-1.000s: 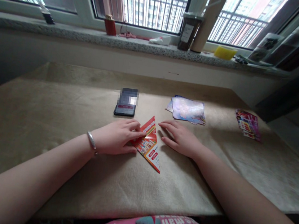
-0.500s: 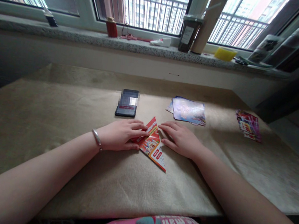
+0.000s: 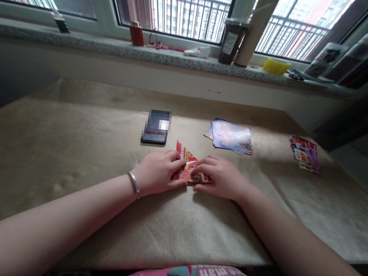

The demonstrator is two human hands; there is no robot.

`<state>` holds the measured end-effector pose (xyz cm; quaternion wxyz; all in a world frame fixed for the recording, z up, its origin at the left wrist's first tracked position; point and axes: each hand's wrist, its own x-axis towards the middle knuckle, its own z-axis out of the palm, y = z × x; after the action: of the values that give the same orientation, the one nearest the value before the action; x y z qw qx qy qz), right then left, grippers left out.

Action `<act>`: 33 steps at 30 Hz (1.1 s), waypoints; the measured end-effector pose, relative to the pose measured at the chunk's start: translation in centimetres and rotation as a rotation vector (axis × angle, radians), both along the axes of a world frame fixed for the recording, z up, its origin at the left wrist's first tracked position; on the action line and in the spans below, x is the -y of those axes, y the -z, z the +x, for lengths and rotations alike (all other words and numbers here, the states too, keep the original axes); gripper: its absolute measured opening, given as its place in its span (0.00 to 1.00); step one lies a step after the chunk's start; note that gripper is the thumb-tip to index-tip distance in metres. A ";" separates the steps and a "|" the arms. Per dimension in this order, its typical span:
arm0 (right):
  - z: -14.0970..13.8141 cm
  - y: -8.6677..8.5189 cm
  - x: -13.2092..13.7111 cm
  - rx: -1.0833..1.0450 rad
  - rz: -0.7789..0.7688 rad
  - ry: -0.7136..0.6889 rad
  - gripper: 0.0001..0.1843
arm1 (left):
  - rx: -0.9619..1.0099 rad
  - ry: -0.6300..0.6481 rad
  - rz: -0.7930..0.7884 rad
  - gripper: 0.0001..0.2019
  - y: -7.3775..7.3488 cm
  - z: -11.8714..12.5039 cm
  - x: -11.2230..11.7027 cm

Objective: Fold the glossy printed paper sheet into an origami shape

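Observation:
A red printed paper leaflet (image 3: 189,160), folded to a triangle, lies on the table between both hands. On its left side my left hand (image 3: 160,171) grips it, the fingers on top and the thumb at the lower edge. My right hand (image 3: 224,176) holds the right corner, its fingertips resting on the printed face and its thumb beneath the near edge. The fingers hide much of both ends. A silver bracelet (image 3: 133,182) circles my left wrist.
Beyond my left hand lies a phone (image 3: 155,135) with a blurred screen. A stack of shiny printed sheets (image 3: 234,136) is beyond my right hand, and more colourful leaflets (image 3: 305,154) lie farther right. Bottles, yellow tape (image 3: 276,67) and a cardboard tube (image 3: 255,35) stand along the windowsill.
The leaflet has turned anticlockwise, its long edge now nearly level along the front. My left hand moved right; my right hand, earlier beside the leaflet, has come onto its right corner.

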<state>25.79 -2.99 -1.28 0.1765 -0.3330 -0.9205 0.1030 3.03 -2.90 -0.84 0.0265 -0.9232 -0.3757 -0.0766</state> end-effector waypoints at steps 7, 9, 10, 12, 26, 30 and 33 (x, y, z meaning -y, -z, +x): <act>-0.1 0.1 -0.1 0.048 0.055 -0.008 0.15 | 0.028 0.061 0.042 0.22 -0.1 -0.2 -0.3; -0.3 0.2 0.0 0.060 0.081 -0.006 0.17 | 0.043 0.070 0.041 0.23 0.0 -0.3 -0.3; -0.4 0.2 0.0 0.062 0.090 -0.003 0.16 | 0.049 0.077 0.034 0.23 0.1 -0.4 -0.4; -0.6 0.3 0.1 0.058 0.097 0.001 0.14 | 0.058 0.090 0.016 0.22 0.2 -0.4 -0.4; -0.5 0.1 0.1 0.065 0.078 0.026 0.12 | 0.150 0.094 -0.007 0.34 0.5 -1.5 -1.2; -0.5 0.1 0.2 0.091 0.101 0.104 0.12 | 0.249 0.083 -0.004 0.27 1.0 -1.7 -1.2; -0.4 0.2 0.2 0.082 0.120 0.173 0.12 | 0.279 0.061 0.028 0.20 1.1 -1.8 -1.2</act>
<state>25.37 -3.15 -1.49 0.1663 -0.4039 -0.8994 0.0181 1.26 -1.73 -1.90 -0.0153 -0.9140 -0.3465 -0.2105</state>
